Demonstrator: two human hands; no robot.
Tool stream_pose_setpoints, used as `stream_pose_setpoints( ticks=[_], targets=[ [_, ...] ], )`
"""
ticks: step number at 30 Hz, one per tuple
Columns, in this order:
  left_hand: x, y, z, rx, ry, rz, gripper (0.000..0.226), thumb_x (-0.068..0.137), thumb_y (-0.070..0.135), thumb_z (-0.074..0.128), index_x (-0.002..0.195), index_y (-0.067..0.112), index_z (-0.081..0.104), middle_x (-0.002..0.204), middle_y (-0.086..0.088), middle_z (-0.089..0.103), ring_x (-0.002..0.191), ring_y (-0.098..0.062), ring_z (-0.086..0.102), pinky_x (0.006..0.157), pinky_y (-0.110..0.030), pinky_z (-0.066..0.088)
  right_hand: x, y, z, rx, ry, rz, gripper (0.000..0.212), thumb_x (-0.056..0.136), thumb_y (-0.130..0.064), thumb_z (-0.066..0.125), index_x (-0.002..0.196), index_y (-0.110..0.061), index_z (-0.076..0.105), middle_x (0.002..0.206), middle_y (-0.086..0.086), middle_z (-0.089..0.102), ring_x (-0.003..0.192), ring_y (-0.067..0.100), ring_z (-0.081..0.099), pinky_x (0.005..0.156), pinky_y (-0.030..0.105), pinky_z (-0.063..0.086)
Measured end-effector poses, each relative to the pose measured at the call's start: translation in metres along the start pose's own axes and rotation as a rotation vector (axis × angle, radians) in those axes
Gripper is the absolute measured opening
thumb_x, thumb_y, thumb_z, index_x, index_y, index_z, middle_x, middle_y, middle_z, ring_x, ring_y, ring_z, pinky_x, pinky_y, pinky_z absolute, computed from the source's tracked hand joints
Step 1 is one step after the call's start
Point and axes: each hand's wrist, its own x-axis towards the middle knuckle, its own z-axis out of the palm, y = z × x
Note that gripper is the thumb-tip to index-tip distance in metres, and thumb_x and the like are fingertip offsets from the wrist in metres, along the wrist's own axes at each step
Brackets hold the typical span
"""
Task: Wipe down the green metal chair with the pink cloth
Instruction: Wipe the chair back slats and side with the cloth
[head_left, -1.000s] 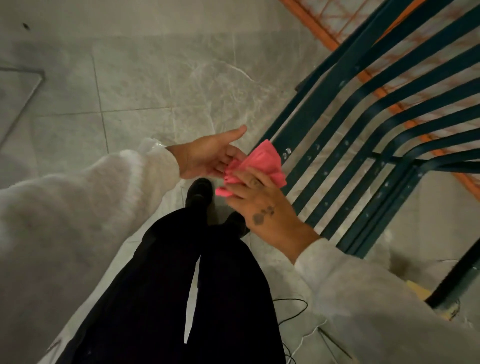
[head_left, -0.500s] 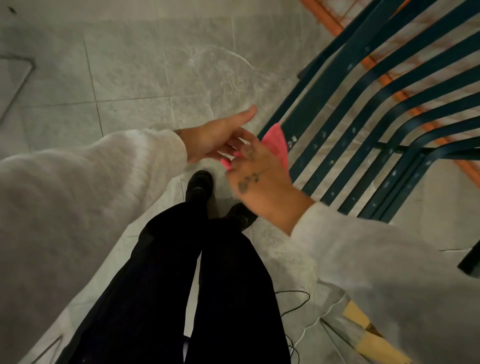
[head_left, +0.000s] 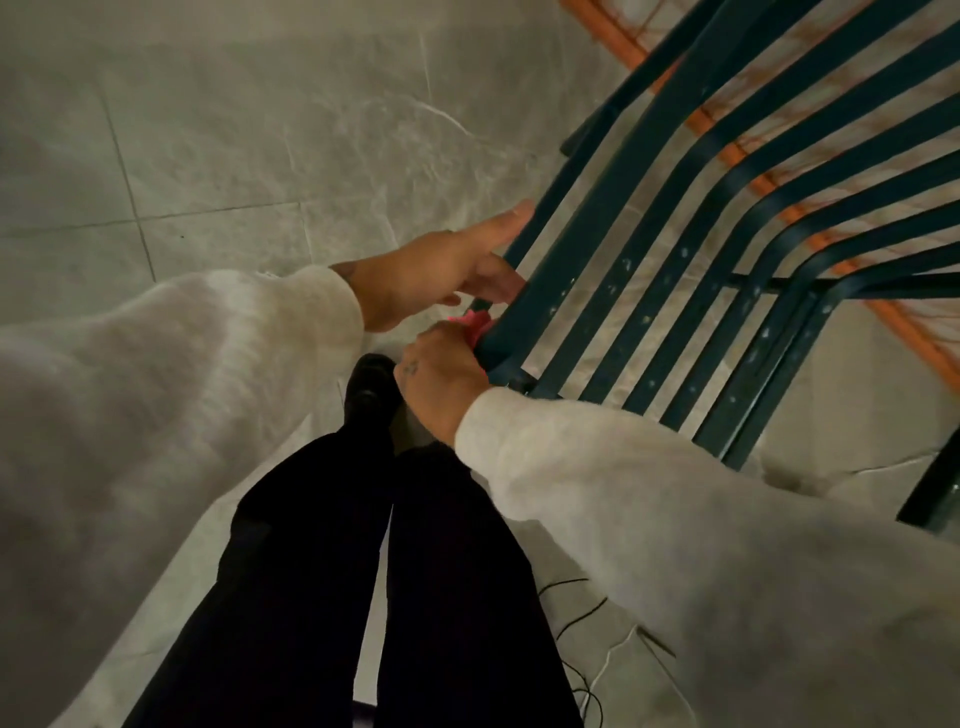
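1. At the chair's near corner, your right hand (head_left: 441, 366) grips the bunched pink cloth (head_left: 475, 323) against the end of the outer slat.
2. Your left hand (head_left: 441, 265) lies on that same slat just above, thumb stretched along it; you cannot tell whether its fingers clasp it.
3. Left of the green metal chair (head_left: 649, 270), grey floor tiles (head_left: 234, 156) spread wide.
4. An orange frame (head_left: 906, 332) runs behind the slats, your black shoe (head_left: 366, 384) stands just beneath the hands, and a thin black cable (head_left: 584, 616) lies by your right leg.

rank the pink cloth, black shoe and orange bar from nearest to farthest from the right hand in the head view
1. pink cloth: held in the right hand, against the green chair.
2. black shoe: just left, down on the floor.
3. orange bar: upper right, beyond the chair.
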Motion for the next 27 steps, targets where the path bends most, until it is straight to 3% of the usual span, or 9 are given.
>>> stream_pose_setpoints(
  ticks=[3,7,10,12,16,19,22,25,27],
  targets=[
    [-0.002,-0.004,-0.010,-0.083,0.018,-0.007,0.082,0.085,0.081,0.015,0.105,0.030,0.076,0.111,0.015,0.072,0.115,-0.005,0.060,0.113,-0.043,0.030,-0.011,0.018,0.010,0.047,0.330,-0.059,0.022,0.099,-0.017,0.048,0.113,-0.016,0.065,0.114,0.007,0.065,0.107,0.031,0.061,0.095,0.049,0.042],
    [-0.004,-0.011,-0.023,-0.178,0.005,0.019,0.082,0.086,0.080,0.015,0.110,0.028,0.075,0.112,0.009,0.073,0.114,-0.009,0.062,0.112,-0.043,0.030,-0.027,0.066,0.038,0.204,0.777,-0.226,0.025,0.097,-0.013,0.041,0.110,-0.014,0.063,0.098,0.004,0.070,0.103,0.029,0.056,0.099,0.043,0.037],
    [-0.002,-0.008,-0.021,-0.176,-0.054,0.048,0.079,0.089,0.076,0.017,0.111,0.026,0.074,0.110,0.004,0.074,0.109,-0.013,0.065,0.111,-0.043,0.034,-0.046,0.116,0.061,0.244,0.940,-0.352,0.033,0.103,-0.023,0.046,0.135,-0.026,0.055,0.136,-0.004,0.060,0.132,0.021,0.047,0.117,0.043,0.024],
    [0.002,-0.001,-0.017,-0.208,-0.079,0.075,0.076,0.090,0.074,0.017,0.118,0.027,0.070,0.114,0.004,0.072,0.110,-0.013,0.066,0.109,-0.041,0.037,-0.053,0.138,0.068,0.316,1.009,-0.303,0.038,0.104,-0.034,0.043,0.138,-0.025,0.056,0.145,-0.001,0.054,0.138,0.022,0.044,0.120,0.047,0.020],
    [0.005,0.017,-0.016,-0.345,-0.001,0.092,0.066,0.091,0.071,0.030,0.133,0.028,0.055,0.122,-0.003,0.068,0.106,-0.024,0.069,0.097,-0.047,0.050,-0.049,0.136,0.080,0.851,1.162,0.003,0.041,0.101,-0.022,0.053,0.139,-0.008,0.055,0.151,0.011,0.046,0.148,0.030,0.027,0.124,0.039,0.014],
    [0.004,0.027,-0.012,-0.341,0.049,0.093,0.051,0.092,0.061,0.046,0.131,0.029,0.056,0.119,-0.006,0.068,0.095,-0.029,0.072,0.086,-0.050,0.057,-0.044,0.100,0.068,1.356,1.290,0.289,0.043,0.105,-0.014,0.047,0.147,-0.008,0.044,0.161,0.007,0.028,0.153,0.023,0.013,0.124,0.043,0.018],
    [0.006,0.034,-0.002,-0.260,0.147,0.134,0.035,0.093,0.041,0.059,0.126,0.032,0.059,0.110,-0.003,0.071,0.088,-0.026,0.074,0.081,-0.046,0.060,-0.038,0.061,0.044,1.736,1.384,0.448,0.049,0.108,-0.014,0.038,0.156,-0.016,0.027,0.166,-0.001,0.014,0.152,0.014,0.013,0.121,0.043,0.027],
    [0.010,0.035,0.012,-0.197,0.255,0.174,0.029,0.096,0.029,0.057,0.125,0.027,0.060,0.101,-0.002,0.074,0.087,-0.021,0.073,0.081,-0.037,0.060,-0.042,0.035,0.040,2.258,1.262,0.584,0.054,0.106,-0.035,0.039,0.156,-0.040,0.018,0.161,-0.013,0.023,0.146,0.007,0.026,0.120,0.045,0.028],
    [0.016,0.031,0.027,-0.095,0.351,0.227,0.022,0.096,0.027,0.057,0.116,0.023,0.066,0.098,0.001,0.073,0.088,-0.016,0.071,0.082,-0.031,0.059,-0.041,0.034,0.048,2.618,1.080,0.537,0.049,0.104,-0.038,0.042,0.152,-0.035,0.033,0.152,-0.008,0.043,0.138,0.011,0.042,0.119,0.046,0.031]
  ],
)
